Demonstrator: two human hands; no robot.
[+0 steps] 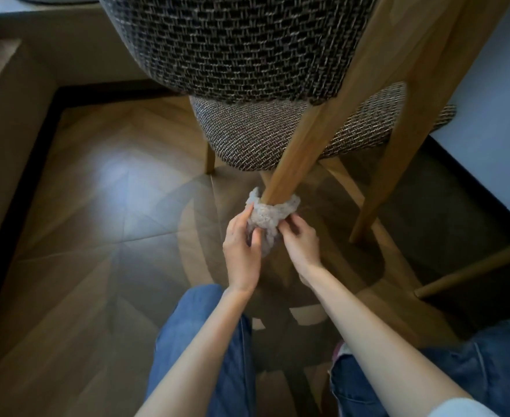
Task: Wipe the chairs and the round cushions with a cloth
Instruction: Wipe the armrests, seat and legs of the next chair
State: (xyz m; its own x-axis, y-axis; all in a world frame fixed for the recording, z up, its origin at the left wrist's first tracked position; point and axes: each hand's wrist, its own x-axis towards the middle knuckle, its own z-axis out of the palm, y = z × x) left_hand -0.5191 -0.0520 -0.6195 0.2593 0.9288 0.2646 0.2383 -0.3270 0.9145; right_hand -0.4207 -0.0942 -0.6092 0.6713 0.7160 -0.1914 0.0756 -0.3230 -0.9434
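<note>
A wooden chair with a dark woven backrest [235,46] and a woven seat [256,136] stands right in front of me. A pale grey cloth [267,216] is wrapped around the bottom of its rear left leg [292,164], close to the floor. My left hand [241,248] grips the cloth from the left. From the right, my right hand [301,242] pinches the other end of the cloth. The foot of the leg is hidden inside the cloth.
The chair's other rear leg [377,197] stands to the right, with another wooden leg [470,272] slanting in at the far right. A beige bench or platform [10,124] runs along the left. My knees in blue jeans [205,341] are low in view above the wood floor [103,224].
</note>
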